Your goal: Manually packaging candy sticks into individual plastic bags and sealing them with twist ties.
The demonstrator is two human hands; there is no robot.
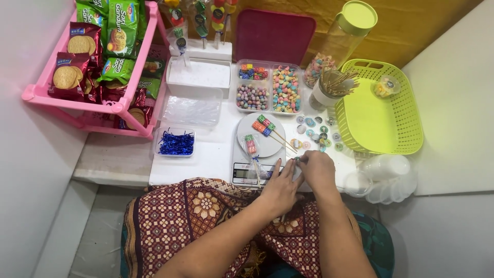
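Lowest in the frame, our patterned lap (206,206) sits below our left hand (280,190) and right hand (316,172), which meet at centre. Both sets of fingers pinch a small sticker (297,160) together at the white surface's (206,157) edge, just beside the kitchen scale (257,149) bearing candy skewers (265,127).

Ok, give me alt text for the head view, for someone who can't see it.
Both hands, left hand and right hand, meet over a small item at the edge of a white kitchen scale holding candy skewers. Behind are a compartmented candy tray and a green basket.
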